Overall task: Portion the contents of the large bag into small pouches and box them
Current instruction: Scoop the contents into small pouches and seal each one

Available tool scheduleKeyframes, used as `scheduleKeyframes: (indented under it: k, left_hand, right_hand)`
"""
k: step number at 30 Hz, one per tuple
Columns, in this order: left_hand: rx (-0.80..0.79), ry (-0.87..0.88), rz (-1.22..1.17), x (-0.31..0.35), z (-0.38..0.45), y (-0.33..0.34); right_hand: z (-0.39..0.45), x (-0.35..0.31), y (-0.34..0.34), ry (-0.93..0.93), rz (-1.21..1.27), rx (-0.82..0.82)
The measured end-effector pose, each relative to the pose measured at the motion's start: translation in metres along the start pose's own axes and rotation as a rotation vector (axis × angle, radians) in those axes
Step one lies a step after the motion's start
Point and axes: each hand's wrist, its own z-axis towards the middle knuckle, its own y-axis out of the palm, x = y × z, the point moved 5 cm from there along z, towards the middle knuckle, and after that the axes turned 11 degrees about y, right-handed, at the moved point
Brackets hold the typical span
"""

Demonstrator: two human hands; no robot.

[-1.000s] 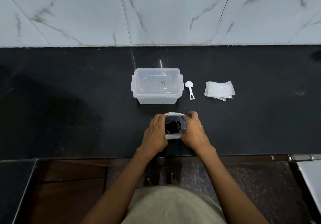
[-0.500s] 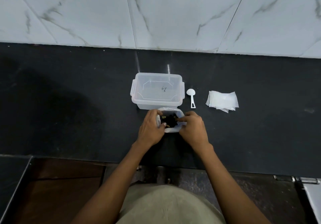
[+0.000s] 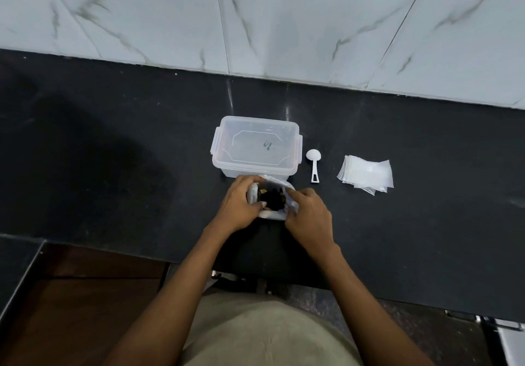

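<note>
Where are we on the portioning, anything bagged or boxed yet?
Nothing bagged yet. Done: the large bag stands open, dark contents showing. In hand: left hand and right hand grip its rim. Left: the scoop lies untouched, the small pouches sit stacked and flat, and the clear box has its lid on, with no pouches visible inside.

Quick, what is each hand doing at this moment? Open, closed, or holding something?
Left hand: closed, fingers gripping the left rim of the large bag.
Right hand: closed, fingers pinching the bag's right rim.
</note>
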Motion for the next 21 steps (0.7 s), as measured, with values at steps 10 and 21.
scheduleKeyframes:
  k: [10,21]
  left_hand:
    - [0.311,-0.047,-0.015,-0.001,-0.018,-0.016]
    - [0.123,-0.113,-0.080,-0.012,-0.005,-0.018]
  right_hand:
    - [-0.005,-0.001,-0.010,0.149,0.336,0.258]
    - [-0.006,0.007,-0.005,0.257,0.426,0.246]
